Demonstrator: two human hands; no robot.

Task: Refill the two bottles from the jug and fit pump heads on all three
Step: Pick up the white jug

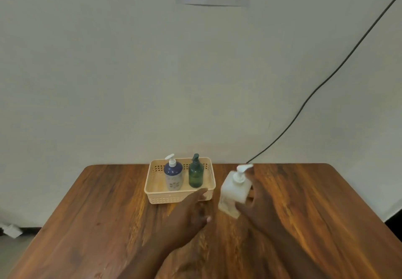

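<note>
Head view: jug within right-hand fingers

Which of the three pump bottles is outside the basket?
The white bottle, tilted and gripped by the right hand. The blue-and-white bottle and green bottle stand upright inside the beige basket.
</note>
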